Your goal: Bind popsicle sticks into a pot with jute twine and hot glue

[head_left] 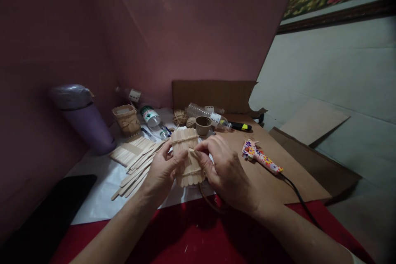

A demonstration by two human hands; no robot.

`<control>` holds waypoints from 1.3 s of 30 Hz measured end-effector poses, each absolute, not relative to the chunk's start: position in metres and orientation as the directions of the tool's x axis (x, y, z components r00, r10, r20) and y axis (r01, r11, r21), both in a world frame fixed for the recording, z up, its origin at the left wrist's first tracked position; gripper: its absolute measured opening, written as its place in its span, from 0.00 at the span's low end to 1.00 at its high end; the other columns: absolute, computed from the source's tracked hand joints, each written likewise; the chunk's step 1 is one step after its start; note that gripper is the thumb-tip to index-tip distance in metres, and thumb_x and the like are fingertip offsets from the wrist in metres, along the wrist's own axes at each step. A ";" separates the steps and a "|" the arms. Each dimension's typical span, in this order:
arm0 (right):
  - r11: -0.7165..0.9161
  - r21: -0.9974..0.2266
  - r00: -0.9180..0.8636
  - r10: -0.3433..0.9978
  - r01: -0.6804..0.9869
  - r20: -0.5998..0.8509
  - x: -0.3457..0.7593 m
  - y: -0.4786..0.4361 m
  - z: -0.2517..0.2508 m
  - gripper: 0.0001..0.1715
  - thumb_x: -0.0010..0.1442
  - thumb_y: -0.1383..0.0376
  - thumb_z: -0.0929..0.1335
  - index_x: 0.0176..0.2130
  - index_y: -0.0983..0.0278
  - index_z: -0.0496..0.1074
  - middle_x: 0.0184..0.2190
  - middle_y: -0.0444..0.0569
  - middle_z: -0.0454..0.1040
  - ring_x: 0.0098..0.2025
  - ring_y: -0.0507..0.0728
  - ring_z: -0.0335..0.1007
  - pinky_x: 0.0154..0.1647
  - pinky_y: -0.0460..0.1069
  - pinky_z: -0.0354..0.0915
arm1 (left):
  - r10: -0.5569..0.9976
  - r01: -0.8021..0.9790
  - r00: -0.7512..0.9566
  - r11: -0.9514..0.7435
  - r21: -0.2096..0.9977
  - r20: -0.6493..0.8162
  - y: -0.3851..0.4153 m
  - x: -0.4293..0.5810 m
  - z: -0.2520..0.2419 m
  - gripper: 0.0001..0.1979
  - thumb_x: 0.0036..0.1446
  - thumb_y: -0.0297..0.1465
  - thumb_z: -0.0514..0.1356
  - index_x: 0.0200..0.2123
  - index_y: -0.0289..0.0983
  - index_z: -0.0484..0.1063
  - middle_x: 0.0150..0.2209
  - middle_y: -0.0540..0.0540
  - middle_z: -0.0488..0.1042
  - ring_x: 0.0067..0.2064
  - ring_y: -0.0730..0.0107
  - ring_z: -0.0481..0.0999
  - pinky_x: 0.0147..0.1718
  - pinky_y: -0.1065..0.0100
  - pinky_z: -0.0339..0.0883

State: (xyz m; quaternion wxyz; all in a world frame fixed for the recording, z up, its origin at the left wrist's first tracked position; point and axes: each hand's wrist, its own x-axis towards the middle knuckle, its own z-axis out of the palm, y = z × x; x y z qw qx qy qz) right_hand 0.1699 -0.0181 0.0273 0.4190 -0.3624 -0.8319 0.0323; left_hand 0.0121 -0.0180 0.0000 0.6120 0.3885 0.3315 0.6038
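Observation:
A holder of wooden craft sticks (186, 175) stands upright between my hands, with a twine band near its top and another near its bottom. My left hand (162, 169) grips its left side, thumb pressed on the front. Against the front and right side, the fingers of my right hand (221, 169) are pinched together. A small pale piece shows at those fingertips, too small to name. A brown cord (208, 201) curves down from below the holder, under my right hand.
Loose craft sticks (131, 181) lie at left, near a decorated stick cup (126, 120) and a purple tumbler (88, 121). Behind are plastic bottles (198, 110), twine balls (180, 117) and a small bowl (203, 125). A floral glue gun (261, 157) with a black cable rests on cardboard (293, 177) at right.

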 end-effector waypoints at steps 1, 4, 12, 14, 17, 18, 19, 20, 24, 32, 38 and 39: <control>0.739 -0.347 -0.391 0.623 0.577 0.678 0.170 -0.018 0.027 0.08 0.66 0.69 0.62 0.35 0.66 0.68 0.33 0.52 0.70 0.37 0.59 0.63 0.38 0.53 0.60 | 0.996 -0.480 0.052 -0.037 0.876 0.070 -0.018 0.012 -0.001 0.25 0.48 0.33 0.70 0.49 0.36 0.69 0.45 0.40 0.79 0.43 0.60 0.80 0.37 0.69 0.73; 0.747 -0.324 -0.400 0.608 0.581 0.685 0.169 -0.017 0.025 0.08 0.67 0.69 0.62 0.35 0.67 0.69 0.33 0.53 0.71 0.37 0.60 0.63 0.38 0.53 0.60 | 0.995 -0.479 0.054 -0.053 0.876 0.089 -0.017 0.012 -0.001 0.24 0.49 0.32 0.70 0.49 0.36 0.69 0.45 0.41 0.79 0.43 0.62 0.80 0.37 0.70 0.72; 0.748 -0.281 -0.415 0.593 0.601 0.690 0.169 -0.017 0.026 0.09 0.66 0.70 0.62 0.35 0.68 0.69 0.32 0.54 0.70 0.36 0.60 0.63 0.37 0.53 0.60 | 0.995 -0.464 0.063 -0.041 0.885 0.080 -0.019 0.011 0.000 0.23 0.50 0.33 0.69 0.50 0.36 0.70 0.45 0.41 0.78 0.43 0.62 0.79 0.38 0.69 0.72; 0.746 -0.271 -0.422 0.593 0.608 0.686 0.169 -0.017 0.025 0.09 0.66 0.70 0.62 0.35 0.68 0.69 0.32 0.54 0.70 0.36 0.60 0.63 0.38 0.53 0.60 | 0.994 -0.455 0.060 -0.052 0.889 0.089 -0.019 0.011 -0.001 0.23 0.50 0.33 0.69 0.50 0.36 0.70 0.45 0.41 0.78 0.43 0.62 0.79 0.38 0.69 0.72; 0.742 -0.248 -0.428 0.588 0.622 0.687 0.169 -0.017 0.025 0.09 0.66 0.70 0.62 0.35 0.69 0.69 0.33 0.55 0.70 0.37 0.60 0.63 0.38 0.54 0.60 | 0.994 -0.435 0.048 -0.068 0.898 0.098 -0.018 0.012 -0.002 0.25 0.49 0.34 0.69 0.51 0.36 0.70 0.44 0.41 0.79 0.42 0.61 0.79 0.38 0.69 0.72; 0.741 -0.237 -0.431 0.586 0.628 0.687 0.168 -0.017 0.024 0.10 0.66 0.70 0.61 0.35 0.69 0.70 0.32 0.55 0.70 0.37 0.60 0.63 0.38 0.54 0.60 | 0.994 -0.428 0.040 -0.071 0.901 0.098 -0.018 0.012 -0.002 0.25 0.49 0.34 0.70 0.50 0.36 0.70 0.44 0.41 0.79 0.42 0.61 0.79 0.38 0.68 0.72; 0.739 -0.226 -0.434 0.583 0.635 0.687 0.168 -0.017 0.024 0.10 0.66 0.69 0.61 0.35 0.69 0.70 0.32 0.54 0.70 0.36 0.60 0.63 0.38 0.54 0.60 | 0.995 -0.422 0.036 -0.073 0.904 0.097 -0.018 0.012 -0.002 0.26 0.48 0.34 0.70 0.50 0.36 0.70 0.44 0.41 0.79 0.42 0.60 0.79 0.38 0.68 0.72; 0.737 -0.214 -0.438 0.580 0.641 0.687 0.168 -0.016 0.024 0.10 0.66 0.69 0.61 0.35 0.69 0.70 0.32 0.54 0.70 0.36 0.60 0.63 0.38 0.54 0.60 | 0.995 -0.419 0.034 -0.071 0.905 0.093 -0.018 0.012 -0.002 0.26 0.48 0.35 0.70 0.50 0.36 0.70 0.44 0.41 0.78 0.43 0.60 0.79 0.38 0.68 0.72; 0.735 -0.168 -0.456 0.564 0.656 0.689 0.167 -0.015 0.023 0.11 0.66 0.70 0.61 0.35 0.69 0.70 0.32 0.55 0.70 0.36 0.60 0.63 0.38 0.54 0.61 | 0.997 -0.425 0.025 -0.057 0.904 0.074 -0.018 0.013 0.000 0.27 0.47 0.35 0.71 0.50 0.35 0.70 0.46 0.40 0.78 0.44 0.58 0.79 0.42 0.64 0.72; 0.751 -0.193 -0.442 0.553 0.631 0.707 0.165 -0.015 0.020 0.11 0.67 0.68 0.61 0.34 0.68 0.70 0.32 0.54 0.70 0.36 0.60 0.63 0.38 0.55 0.61 | 0.999 -0.425 -0.011 -0.050 0.904 0.051 -0.019 0.016 0.002 0.24 0.46 0.34 0.70 0.47 0.35 0.71 0.49 0.40 0.77 0.48 0.56 0.77 0.45 0.64 0.71; 0.789 -0.429 -0.251 0.567 0.439 0.785 0.165 -0.019 0.017 0.06 0.64 0.69 0.64 0.35 0.64 0.69 0.32 0.49 0.71 0.37 0.58 0.65 0.39 0.54 0.62 | 0.997 -0.423 -0.073 -0.060 0.904 0.032 -0.019 0.016 0.003 0.28 0.45 0.35 0.70 0.49 0.33 0.70 0.42 0.41 0.79 0.40 0.60 0.79 0.39 0.65 0.72; 0.768 -0.493 -0.192 0.600 0.409 0.777 0.164 -0.020 0.016 0.05 0.64 0.69 0.64 0.35 0.63 0.69 0.32 0.49 0.71 0.37 0.57 0.65 0.40 0.54 0.63 | 0.997 -0.427 -0.073 -0.058 0.902 0.029 -0.019 0.016 0.003 0.28 0.45 0.35 0.70 0.49 0.33 0.70 0.41 0.41 0.79 0.40 0.60 0.79 0.39 0.65 0.72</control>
